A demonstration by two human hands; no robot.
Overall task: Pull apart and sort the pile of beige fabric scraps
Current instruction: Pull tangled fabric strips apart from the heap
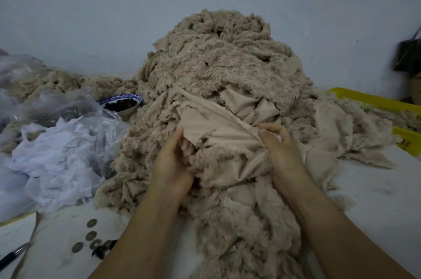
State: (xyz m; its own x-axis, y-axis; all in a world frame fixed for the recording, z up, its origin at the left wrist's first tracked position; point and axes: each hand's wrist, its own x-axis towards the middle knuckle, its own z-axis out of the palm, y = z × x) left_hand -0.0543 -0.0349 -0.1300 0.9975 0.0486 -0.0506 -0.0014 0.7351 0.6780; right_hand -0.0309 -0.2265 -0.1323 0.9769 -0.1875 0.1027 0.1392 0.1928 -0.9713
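Observation:
A tall pile of beige fluffy fabric scraps [218,62] rises in the middle of the white table and spills toward me. At its front lies one scrap [223,135] with its smooth backing turned up. My left hand [173,160] grips this scrap's left edge, its fingers curled under the fabric. My right hand [280,146] pinches the scrap's right side, thumb on top and fingers bunching the cloth. The piece is stretched between both hands. More beige scraps [346,133] lie spread at the right.
A heap of white fabric bits [52,165] in clear plastic lies at the left. Behind it stands a blue-rimmed bowl [123,103] with dark contents. A yellow basket [373,101] sits at the far right. Several coins [91,235] and a pen [11,256] lie near the front left.

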